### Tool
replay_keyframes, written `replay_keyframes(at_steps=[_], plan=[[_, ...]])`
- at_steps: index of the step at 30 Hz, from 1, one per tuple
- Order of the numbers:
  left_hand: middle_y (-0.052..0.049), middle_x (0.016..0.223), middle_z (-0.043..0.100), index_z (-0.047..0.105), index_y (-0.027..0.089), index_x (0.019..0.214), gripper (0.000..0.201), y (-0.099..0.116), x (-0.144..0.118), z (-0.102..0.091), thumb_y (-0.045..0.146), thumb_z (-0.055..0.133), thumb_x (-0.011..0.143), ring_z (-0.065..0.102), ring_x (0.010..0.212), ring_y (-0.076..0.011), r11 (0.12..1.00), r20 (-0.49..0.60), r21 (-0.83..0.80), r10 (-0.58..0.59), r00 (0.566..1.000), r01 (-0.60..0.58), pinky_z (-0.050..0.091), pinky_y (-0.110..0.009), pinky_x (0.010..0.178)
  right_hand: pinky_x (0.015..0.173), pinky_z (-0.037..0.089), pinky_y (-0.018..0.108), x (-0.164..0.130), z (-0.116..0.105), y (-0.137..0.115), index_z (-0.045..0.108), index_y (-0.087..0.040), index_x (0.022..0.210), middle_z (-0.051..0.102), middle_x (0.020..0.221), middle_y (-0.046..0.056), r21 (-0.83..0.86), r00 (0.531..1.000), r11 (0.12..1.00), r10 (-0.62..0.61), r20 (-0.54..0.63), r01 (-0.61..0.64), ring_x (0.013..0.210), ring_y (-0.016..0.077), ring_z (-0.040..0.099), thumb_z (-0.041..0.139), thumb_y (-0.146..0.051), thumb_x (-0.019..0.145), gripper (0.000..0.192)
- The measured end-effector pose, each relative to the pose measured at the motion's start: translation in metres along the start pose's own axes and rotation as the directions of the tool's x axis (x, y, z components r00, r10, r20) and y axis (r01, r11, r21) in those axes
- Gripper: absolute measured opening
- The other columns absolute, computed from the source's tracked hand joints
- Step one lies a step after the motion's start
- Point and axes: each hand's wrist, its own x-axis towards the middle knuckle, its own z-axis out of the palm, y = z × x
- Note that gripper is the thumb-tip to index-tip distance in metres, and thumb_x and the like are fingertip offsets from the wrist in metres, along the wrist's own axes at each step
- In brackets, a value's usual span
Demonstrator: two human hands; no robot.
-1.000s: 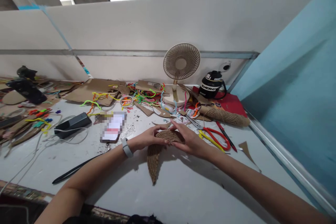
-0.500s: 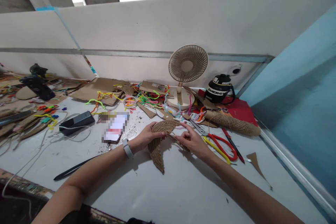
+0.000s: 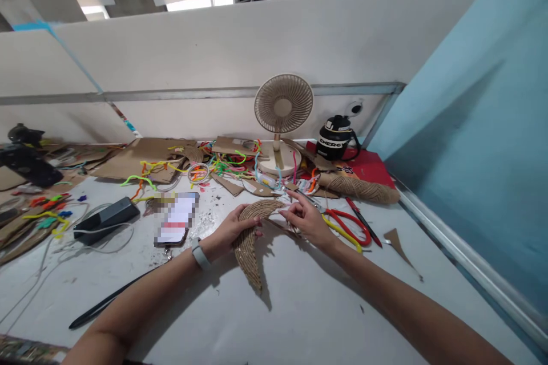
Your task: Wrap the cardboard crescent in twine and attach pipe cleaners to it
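Gripping a curved, rope-wound crescent (image 3: 250, 239), the left hand (image 3: 226, 232) and right hand (image 3: 306, 219) pinch its ridged surface.

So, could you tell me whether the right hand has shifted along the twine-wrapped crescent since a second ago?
Yes: the right hand left the twine-wrapped crescent, moving towards the red scissors.

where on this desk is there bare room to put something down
Bare tabletop lies near the front edge, between the forearms and right of the right hand. A smaller patch sits between phone and black tool. It is crowded around the fan and scissors.
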Motion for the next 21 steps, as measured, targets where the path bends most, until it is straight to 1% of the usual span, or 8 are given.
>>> replay_keyframes(at_steps=[9, 11, 13, 14, 15, 17, 19, 21], plan=[[-0.003, 0.085, 0.067, 0.047, 0.019, 0.116, 0.064, -0.004, 0.003, -0.002, 0.031, 0.084, 0.065, 0.064, 0.059, -0.0121, 0.995, -0.011, -0.021, 0.094, 0.995, -0.094, 0.052, -0.024, 0.057, 0.050, 0.041, 0.025, 0.000, 0.002, 0.004, 0.043, -0.017, 0.134, 0.051, 0.063, -0.007, -0.007, 0.999, 1.000, 0.005, 0.034, -0.005, 0.053, 0.0115, 0.050, 0.065, -0.048, 0.079, 0.067], [-0.003, 0.087, 0.068, 0.047, 0.019, 0.118, 0.065, -0.003, 0.003, -0.002, 0.031, 0.084, 0.065, 0.064, 0.059, -0.0120, 0.993, -0.046, -0.025, 0.111, 0.993, -0.112, 0.052, -0.024, 0.057, 0.054, 0.045, 0.026, 0.002, -0.005, -0.003, 0.046, -0.016, 0.131, 0.056, 0.068, -0.004, -0.098, 0.998, 0.995, -0.003, 0.057, 0.009, 0.057, 0.0134, 0.055, 0.061, -0.050, 0.081, 0.062], [-0.003, 0.085, 0.069, 0.048, 0.019, 0.118, 0.063, -0.003, 0.005, -0.005, 0.030, 0.083, 0.066, 0.064, 0.058, -0.0116, 0.990, -0.088, -0.051, 0.129, 0.988, -0.133, 0.052, -0.023, 0.056, 0.060, 0.047, 0.029, 0.004, -0.019, -0.016, 0.053, -0.017, 0.124, 0.064, 0.078, 0.002, -0.314, 0.995, 0.948, -0.022, 0.097, 0.051, 0.066, 0.0163, 0.060, 0.056, -0.049, 0.085, 0.051], [-0.003, 0.084, 0.069, 0.048, 0.019, 0.117, 0.062, -0.002, 0.007, -0.006, 0.029, 0.083, 0.066, 0.064, 0.058, -0.0115, 0.987, -0.116, -0.072, 0.136, 0.984, -0.145, 0.052, -0.022, 0.055, 0.063, 0.047, 0.030, 0.005, -0.028, -0.025, 0.057, -0.017, 0.119, 0.067, 0.085, 0.005, -0.472, 0.993, 0.878, -0.030, 0.118, 0.083, 0.070, 0.0180, 0.062, 0.053, -0.047, 0.087, 0.044], [-0.002, 0.082, 0.069, 0.049, 0.019, 0.116, 0.061, -0.002, 0.008, -0.008, 0.028, 0.083, 0.067, 0.064, 0.057, -0.0115, 0.983, -0.147, -0.096, 0.142, 0.979, -0.157, 0.052, -0.022, 0.054, 0.066, 0.047, 0.031, 0.005, -0.039, -0.034, 0.060, -0.017, 0.114, 0.068, 0.091, 0.008, -0.636, 0.986, 0.762, -0.025, 0.162, 0.124, 0.076, 0.0201, 0.063, 0.051, -0.042, 0.089, 0.037], [-0.001, 0.076, 0.068, 0.049, 0.018, 0.114, 0.058, -0.001, 0.012, -0.012, 0.027, 0.082, 0.067, 0.064, 0.056, -0.0116, 0.973, -0.210, -0.141, 0.152, 0.966, -0.184, 0.051, -0.021, 0.053, 0.070, 0.045, 0.034, 0.003, -0.060, -0.050, 0.065, -0.016, 0.101, 0.069, 0.098, 0.012, -0.874, 0.977, 0.457, 0.044, 0.207, 0.164, 0.088, 0.0266, 0.064, 0.053, -0.036, 0.087, 0.027], [0.000, 0.072, 0.066, 0.048, 0.018, 0.113, 0.057, -0.001, 0.014, -0.015, 0.026, 0.081, 0.068, 0.064, 0.055, -0.0118, 0.963, -0.255, -0.176, 0.155, 0.954, -0.204, 0.051, -0.021, 0.052, 0.066, 0.044, 0.034, 0.001, -0.078, -0.061, 0.065, -0.016, 0.093, 0.070, 0.097, 0.015, -0.974, 0.973, 0.209, 0.195, 0.126, 0.085, 0.090, 0.0311, 0.065, 0.055, -0.037, 0.084, 0.024], [0.001, 0.071, 0.066, 0.047, 0.019, 0.111, 0.055, -0.001, 0.016, -0.016, 0.026, 0.081, 0.068, 0.064, 0.055, -0.0119, 0.954, -0.278, -0.200, 0.162, 0.947, -0.222, 0.051, -0.021, 0.052, 0.061, 0.041, 0.033, 0.000, -0.090, -0.063, 0.064, -0.017, 0.085, 0.071, 0.093, 0.015, -0.997, 0.939, 0.066, 0.339, 0.066, 0.047, 0.087, 0.0327, 0.066, 0.056, -0.041, 0.081, 0.025]])
